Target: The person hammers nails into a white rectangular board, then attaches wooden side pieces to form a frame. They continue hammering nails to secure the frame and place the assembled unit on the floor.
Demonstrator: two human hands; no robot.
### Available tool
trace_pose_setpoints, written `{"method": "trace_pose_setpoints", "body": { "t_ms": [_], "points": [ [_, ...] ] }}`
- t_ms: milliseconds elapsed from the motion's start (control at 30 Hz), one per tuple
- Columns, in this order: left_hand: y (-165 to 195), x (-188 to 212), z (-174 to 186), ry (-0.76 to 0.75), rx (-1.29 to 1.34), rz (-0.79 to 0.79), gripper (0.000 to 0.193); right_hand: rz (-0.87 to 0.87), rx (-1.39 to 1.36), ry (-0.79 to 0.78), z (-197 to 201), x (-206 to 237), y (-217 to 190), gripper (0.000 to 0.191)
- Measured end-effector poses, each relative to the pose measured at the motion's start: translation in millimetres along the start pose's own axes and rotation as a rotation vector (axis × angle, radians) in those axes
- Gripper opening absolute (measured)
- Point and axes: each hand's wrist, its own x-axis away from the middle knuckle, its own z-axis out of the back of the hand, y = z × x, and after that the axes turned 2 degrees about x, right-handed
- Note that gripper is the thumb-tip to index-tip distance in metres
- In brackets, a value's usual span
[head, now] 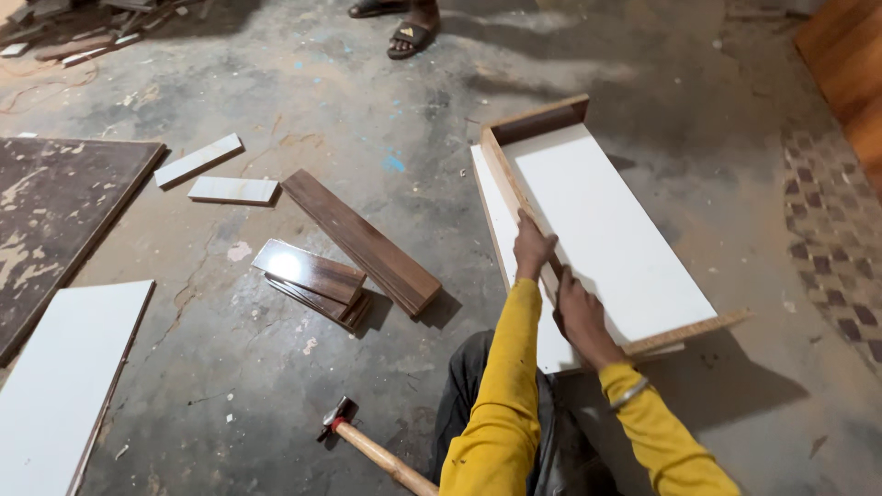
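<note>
A white laminated board box [606, 220] with raw wooden edges lies on the concrete floor in front of me. My left hand [533, 246] grips the top edge of its upright left side panel [503, 170]. Just behind it, my right hand [579, 310] presses on the same edge, nearer to me. Both arms wear yellow sleeves, and a metal bangle sits on the right wrist. What lies under my palms is hidden.
A hammer [372, 447] with a wooden handle lies by my knee. Dark wood planks [360, 241] and stacked short pieces [310, 274] lie to the left, with two white strips [197, 160] beyond. Large boards [55, 377] sit far left. Another person's sandalled foot [411, 35] stands at the top.
</note>
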Motion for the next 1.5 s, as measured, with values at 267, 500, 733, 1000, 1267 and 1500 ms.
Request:
{"method": "trace_pose_setpoints", "body": {
  "t_ms": [267, 500, 733, 1000, 1267, 1500],
  "points": [
    [-63, 14, 10, -0.090, 0.364, -0.373, 0.098, -0.102, -0.128, 0.017, 7, -11, -50, 0.059],
    [-129, 27, 112, 0.012, 0.406, -0.369, 0.035, 0.332, -0.030, 0.363, -34, -18, -142, 0.091],
    [-229, 119, 317, 0.679, -0.059, -0.201, 0.025, 0.405, -0.002, -0.165, -93, -43, -279, 0.105],
    [-375, 340, 499, 0.991, -0.554, 0.344, 0.026, 0.453, 0.040, 0.017, -136, -51, -284, 0.098],
    [-434, 444, 623, 0.847, -0.776, 0.841, 0.092, 0.679, 0.094, 0.488, -156, -29, -299, 0.063],
    [-507, 402, 713, 1.001, -0.676, 0.799, 0.104, 1.149, -0.265, 0.286, -227, 29, -478, 0.060]
  ]
}}
